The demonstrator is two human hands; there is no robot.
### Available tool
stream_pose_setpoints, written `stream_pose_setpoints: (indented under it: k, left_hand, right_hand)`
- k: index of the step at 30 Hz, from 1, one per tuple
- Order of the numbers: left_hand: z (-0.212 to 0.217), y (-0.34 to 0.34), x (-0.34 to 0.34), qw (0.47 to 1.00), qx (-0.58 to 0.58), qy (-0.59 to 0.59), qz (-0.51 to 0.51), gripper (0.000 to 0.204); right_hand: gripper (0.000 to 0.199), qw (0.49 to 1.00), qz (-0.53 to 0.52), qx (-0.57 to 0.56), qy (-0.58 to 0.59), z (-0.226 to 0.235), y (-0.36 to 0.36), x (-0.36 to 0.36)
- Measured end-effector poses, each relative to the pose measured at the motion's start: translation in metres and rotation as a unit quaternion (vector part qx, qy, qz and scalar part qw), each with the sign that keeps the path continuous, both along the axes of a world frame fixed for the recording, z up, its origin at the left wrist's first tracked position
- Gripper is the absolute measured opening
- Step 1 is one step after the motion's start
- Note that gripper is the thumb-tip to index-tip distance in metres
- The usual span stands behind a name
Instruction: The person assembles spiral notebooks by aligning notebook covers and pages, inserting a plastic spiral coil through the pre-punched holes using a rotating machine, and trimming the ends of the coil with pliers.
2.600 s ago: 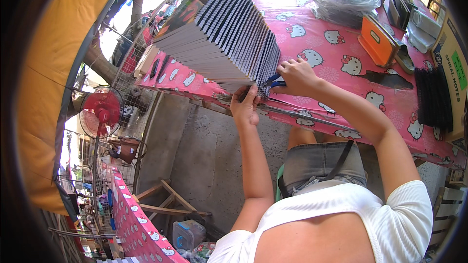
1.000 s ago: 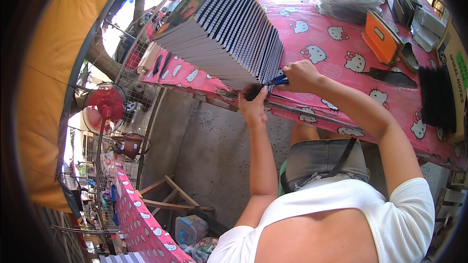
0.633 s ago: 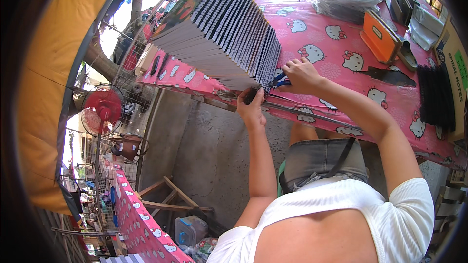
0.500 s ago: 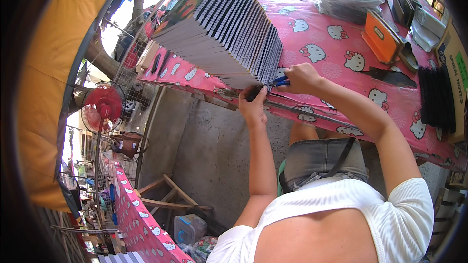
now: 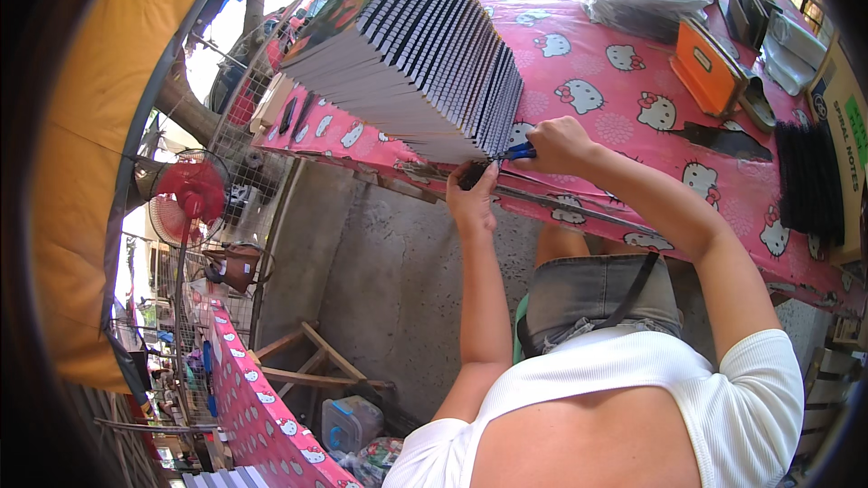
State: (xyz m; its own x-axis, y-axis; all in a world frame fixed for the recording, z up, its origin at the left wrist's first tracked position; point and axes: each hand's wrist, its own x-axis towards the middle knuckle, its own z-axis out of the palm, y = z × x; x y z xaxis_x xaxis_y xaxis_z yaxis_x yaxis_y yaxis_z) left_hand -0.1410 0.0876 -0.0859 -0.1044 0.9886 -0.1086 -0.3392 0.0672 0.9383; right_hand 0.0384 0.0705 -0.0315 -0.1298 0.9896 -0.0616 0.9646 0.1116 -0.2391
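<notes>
Both hands work at the near end of a tall fanned stack of grey spiral-bound notebooks (image 5: 425,54) lying on the pink cartoon-print bench (image 5: 633,90).

The right hand (image 5: 556,143) has its fingers clamped on a small blue-handled tool (image 5: 517,153), its tip at the stack's lower corner. The left hand (image 5: 472,199) sits at the bench edge just below, fingers curled around something dark, perhaps a binding coil. An orange rectangular box (image 5: 707,77) lies well apart.

The blue-handled tool (image 5: 518,153) is mostly hidden inside the right hand (image 5: 553,145); its tip cannot be told.
</notes>
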Motion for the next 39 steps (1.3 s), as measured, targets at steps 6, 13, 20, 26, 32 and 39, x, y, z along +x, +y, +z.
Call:
stream_pose_setpoints:
  k: [6,13,20,26,32,39]
  left_hand:
    - [-0.002,0.001,-0.002,1.0,0.022,0.02,-0.009,0.044]
    - [-0.004,0.001,0.003,0.999,0.035,0.021,0.021,0.042]
    - [-0.011,0.004,-0.009,0.999,0.011,0.028,0.03,0.042]
    - [-0.009,-0.003,0.004,0.996,0.03,0.074,0.031,0.042]
    - [-0.005,-0.003,0.0,0.997,0.009,0.072,0.028,0.043]
    - [-0.018,-0.008,0.003,0.976,0.107,0.179,0.065,0.04]
  right_hand:
    - [0.061,0.986,0.015,0.164,-0.008,-0.016,-0.006,0.008]
    - [0.061,0.987,0.016,0.157,-0.016,-0.011,0.0,0.001]
    - [0.059,0.995,-0.003,0.103,-0.015,-0.018,-0.009,0.008]
    - [0.061,0.96,0.034,0.278,-0.019,-0.03,-0.001,0.009]
    - [0.061,0.999,-0.007,0.053,-0.002,-0.011,-0.008,-0.003]
    - [0.06,0.912,0.057,0.404,-0.045,-0.039,-0.001,0.01]
